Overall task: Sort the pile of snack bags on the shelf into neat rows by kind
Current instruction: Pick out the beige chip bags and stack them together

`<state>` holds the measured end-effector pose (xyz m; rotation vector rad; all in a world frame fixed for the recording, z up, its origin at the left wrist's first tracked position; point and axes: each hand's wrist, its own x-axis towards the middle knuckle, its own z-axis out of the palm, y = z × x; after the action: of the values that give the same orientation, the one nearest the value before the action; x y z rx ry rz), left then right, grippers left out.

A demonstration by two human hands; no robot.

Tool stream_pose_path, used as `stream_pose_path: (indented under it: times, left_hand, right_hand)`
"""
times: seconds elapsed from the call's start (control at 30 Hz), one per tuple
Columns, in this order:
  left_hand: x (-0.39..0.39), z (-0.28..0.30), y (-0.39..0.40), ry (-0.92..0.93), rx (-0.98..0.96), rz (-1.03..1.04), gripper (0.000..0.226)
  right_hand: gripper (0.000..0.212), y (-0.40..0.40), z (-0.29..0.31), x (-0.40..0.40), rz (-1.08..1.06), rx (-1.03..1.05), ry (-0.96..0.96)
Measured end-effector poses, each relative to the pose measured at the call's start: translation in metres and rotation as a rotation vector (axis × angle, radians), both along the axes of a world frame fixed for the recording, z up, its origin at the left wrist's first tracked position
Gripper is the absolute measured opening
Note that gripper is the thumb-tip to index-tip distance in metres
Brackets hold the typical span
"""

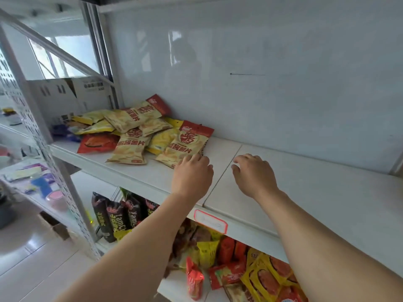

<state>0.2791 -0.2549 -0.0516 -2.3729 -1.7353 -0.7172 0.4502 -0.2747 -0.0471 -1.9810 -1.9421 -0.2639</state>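
Note:
A loose pile of snack bags (135, 127) lies on the left part of a white shelf (305, 192). Most are beige chip bags with red tops; yellow bags and one orange-red bag (97, 143) are mixed in. My left hand (192, 173) rests at the pile's right edge, its fingers touching the bottom corner of the nearest beige chip bag (185, 144). My right hand (253, 174) hovers just to the right over bare shelf, fingers loosely curled and holding nothing.
A grey back panel (283, 73) closes the shelf behind. The shelf's right half is bare. A red-bordered label (210, 221) sticks to its front edge. The shelf below holds dark, yellow and red snack bags (229, 258). Cardboard boxes (72, 94) stand behind the left upright.

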Motion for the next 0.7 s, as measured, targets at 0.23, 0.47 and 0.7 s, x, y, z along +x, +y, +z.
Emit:
stream_pose_path:
  times: [0.23, 0.47, 0.7]
  left_hand:
    - [-0.066, 0.002, 0.067, -0.094, 0.005, 0.093, 0.033]
    - [-0.109, 0.012, 0.149, -0.255, -0.041, 0.178, 0.038]
    - [-0.142, 0.026, 0.21, -0.361, -0.072, 0.123, 0.041]
  right_hand:
    - [0.03, 0.076, 0.003, -0.06, -0.008, 0.015, 0.268]
    - [0.055, 0.147, -0.012, -0.106, -0.183, -0.116, 0.573]
    - [0.073, 0.176, -0.014, -0.136, -0.332, -0.109, 0.681]
